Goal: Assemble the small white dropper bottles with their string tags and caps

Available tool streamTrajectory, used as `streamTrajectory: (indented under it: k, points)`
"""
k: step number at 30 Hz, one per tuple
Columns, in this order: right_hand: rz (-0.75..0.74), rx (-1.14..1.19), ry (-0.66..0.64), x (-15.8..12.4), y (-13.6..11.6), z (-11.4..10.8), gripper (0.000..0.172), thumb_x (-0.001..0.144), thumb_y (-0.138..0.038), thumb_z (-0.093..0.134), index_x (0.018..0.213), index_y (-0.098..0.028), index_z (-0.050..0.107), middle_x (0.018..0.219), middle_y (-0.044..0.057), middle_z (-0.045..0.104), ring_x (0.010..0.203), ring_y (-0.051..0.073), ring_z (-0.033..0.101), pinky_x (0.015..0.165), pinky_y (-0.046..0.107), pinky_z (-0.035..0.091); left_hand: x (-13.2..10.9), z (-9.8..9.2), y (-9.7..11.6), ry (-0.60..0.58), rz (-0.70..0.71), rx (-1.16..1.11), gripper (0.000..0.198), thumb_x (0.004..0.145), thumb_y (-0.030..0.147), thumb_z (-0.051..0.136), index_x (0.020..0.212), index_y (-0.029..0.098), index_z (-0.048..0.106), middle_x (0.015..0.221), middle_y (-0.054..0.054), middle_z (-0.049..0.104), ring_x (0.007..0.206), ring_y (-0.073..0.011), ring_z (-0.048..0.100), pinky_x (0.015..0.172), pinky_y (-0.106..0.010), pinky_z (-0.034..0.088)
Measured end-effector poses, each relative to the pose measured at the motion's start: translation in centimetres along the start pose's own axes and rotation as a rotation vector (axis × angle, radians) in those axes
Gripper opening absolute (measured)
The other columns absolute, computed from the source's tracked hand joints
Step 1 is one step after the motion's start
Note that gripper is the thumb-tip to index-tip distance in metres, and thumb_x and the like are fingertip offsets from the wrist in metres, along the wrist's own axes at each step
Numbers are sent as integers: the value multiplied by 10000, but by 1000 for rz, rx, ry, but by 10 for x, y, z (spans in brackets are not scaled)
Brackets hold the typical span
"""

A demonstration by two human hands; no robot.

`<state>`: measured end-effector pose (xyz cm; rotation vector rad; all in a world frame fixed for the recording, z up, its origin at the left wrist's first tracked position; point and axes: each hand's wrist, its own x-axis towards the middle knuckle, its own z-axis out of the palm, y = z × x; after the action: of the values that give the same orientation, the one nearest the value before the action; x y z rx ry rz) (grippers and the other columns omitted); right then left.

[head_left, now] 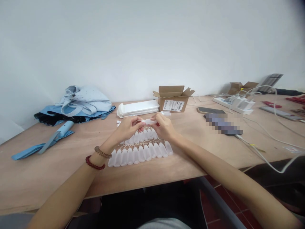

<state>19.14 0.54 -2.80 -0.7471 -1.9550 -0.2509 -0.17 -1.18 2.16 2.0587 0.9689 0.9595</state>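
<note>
My left hand (128,128) and my right hand (164,126) meet over the wooden table (47,171), both pinched on one small translucent white piece (150,121) held between them. Just below the hands lie two rows of the same white pieces (140,152), set side by side near the table's front edge. Two bead bracelets (98,158) circle my left wrist. A stack of flat white packets (138,108) lies behind the hands, beside an open cardboard box (173,99).
A blue bag and folded blue umbrella (71,108) lie at the back left. At the right are phones (211,110), a power strip (234,103) with white cables (262,152) trailing over the edge, and more small boxes (243,86).
</note>
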Motion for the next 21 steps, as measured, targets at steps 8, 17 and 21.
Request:
streamTrajectory:
  k: [8,17,21]
  points:
    - [4,8,2,1,2,-1,84,882,-262,550,882,-195,499,883,72,578,721,169,557,592,268,452,0,-2,2,-43,-90,-59,308,843,409,560,778,117,633,701,-55,656,630,-142,621,603,-258,513]
    - [15,48,-22,0,3,-1,105,881,-282,549,896,-178,542,859,69,599,716,164,556,628,265,441,1,-3,1,-77,-92,-41,324,857,380,539,711,107,634,641,-49,647,593,-127,611,587,-232,497]
    - [110,103,-35,2,0,-4,119,845,-288,595,838,-172,568,772,40,616,632,136,527,604,247,409,-1,-4,3,-27,26,133,282,860,323,529,708,122,654,668,-38,666,616,-120,599,562,-204,452]
